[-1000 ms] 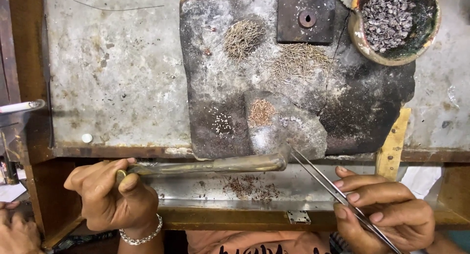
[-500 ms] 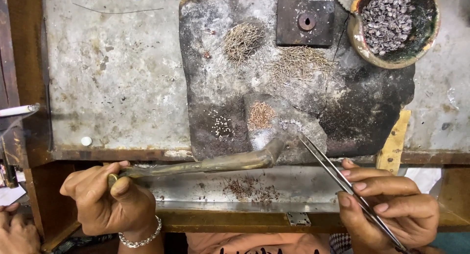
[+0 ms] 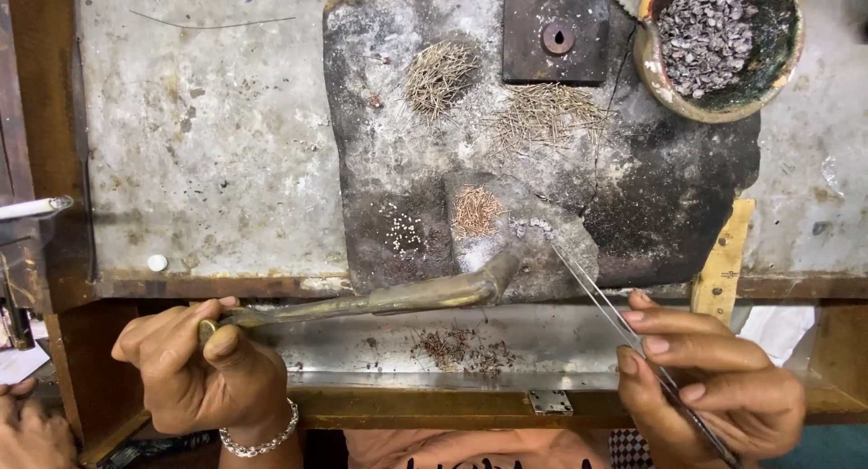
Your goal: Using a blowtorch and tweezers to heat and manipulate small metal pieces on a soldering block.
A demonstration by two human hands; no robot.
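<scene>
My left hand [image 3: 203,370], with a beaded bracelet at the wrist, grips the thin end of a long curved brass blowpipe [image 3: 389,299]. The pipe's wide tip rests on a dark scorched slab [image 3: 633,189], just under a small heap of copper-coloured bits [image 3: 475,210]. My right hand [image 3: 714,388] holds long steel tweezers [image 3: 606,302]; their points touch the slab right of the pipe's tip. Tiny white beads [image 3: 404,233] lie left of the copper heap. Two piles of fine wire pieces [image 3: 440,74] [image 3: 547,115] sit further up the slab.
A clay bowl [image 3: 665,80] of grey metal pieces stands at the top right. A square metal block with a hole [image 3: 555,40] sits beside it. A metal tray [image 3: 561,342] under the bench edge holds reddish scraps. Another person's hand [image 3: 32,428] shows at bottom left.
The blowpipe's tip has swung right and up onto the slab's lower edge. The tweezers have shifted right along the slab. My left hand has dropped slightly.
</scene>
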